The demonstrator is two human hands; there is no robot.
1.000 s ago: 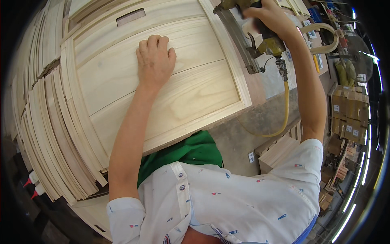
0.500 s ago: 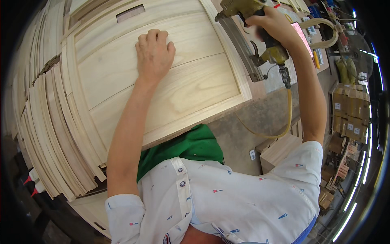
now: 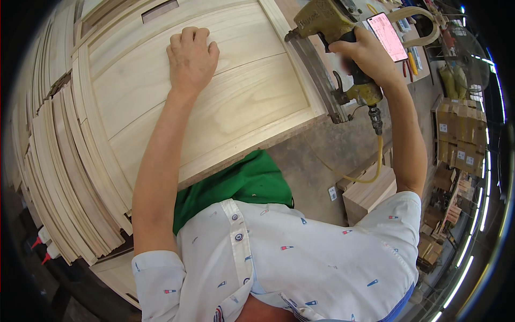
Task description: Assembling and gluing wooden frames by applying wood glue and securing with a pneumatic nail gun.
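A framed panel of pale wood point(image 3: 236, 107) lies in front of me, with raised strips along its edges and a rectangular cutout near its far side. My left hand point(image 3: 192, 61) rests on its face, thumb apart and fingers slightly bent, holding nothing. In my right hand point(image 3: 370, 56) is a yellowish-green pneumatic nail gun point(image 3: 327, 19), gripped by its black handle. Its long grey magazine point(image 3: 317, 80) runs beside the panel's right edge; I cannot tell whether they touch. A yellow air hose point(image 3: 380, 155) hangs from the fitting under the handle.
Stacked wooden strips point(image 3: 70, 172) stand along the left. Beyond the nail gun, a phone with a pink screen point(image 3: 387, 37) lies near a curved wooden piece point(image 3: 424, 37). Wooden blocks point(image 3: 367, 196) sit on the floor to the right, with cardboard boxes point(image 3: 458, 129) farther off.
The nail gun and my right hand have come slightly nearer to me relative to the panel, uncovering more of the phone. My left hand stays at the same spot on the panel; the view has shifted a little.
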